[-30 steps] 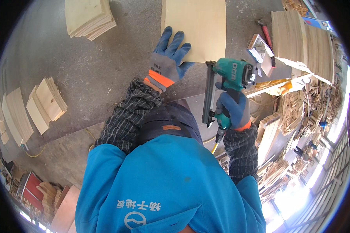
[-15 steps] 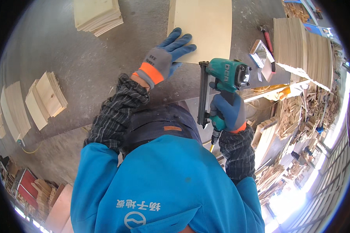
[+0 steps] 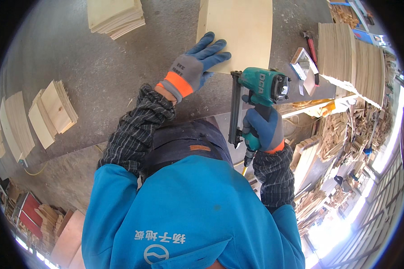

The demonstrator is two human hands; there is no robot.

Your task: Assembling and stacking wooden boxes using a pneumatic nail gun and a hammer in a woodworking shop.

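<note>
A pale wooden board lies at the far side of the dark worktable. My left hand, in a grey and blue glove with an orange cuff, rests its spread fingers on the board's near left corner. Gripped in my gloved right hand is a green and black pneumatic nail gun. Its long black magazine stands to the left of that hand, and its head is close to the board's near right corner. A hose fitting shows below the handle.
Stacks of thin wood pieces lie at the far left and left. To the right are a hammer, a small open box and a tall board stack. Scrap wood is piled beyond the table edge.
The whole view has shifted slightly, with the table items a little farther right. My left hand stays on the board, and my right hand keeps hold of the nail gun.
</note>
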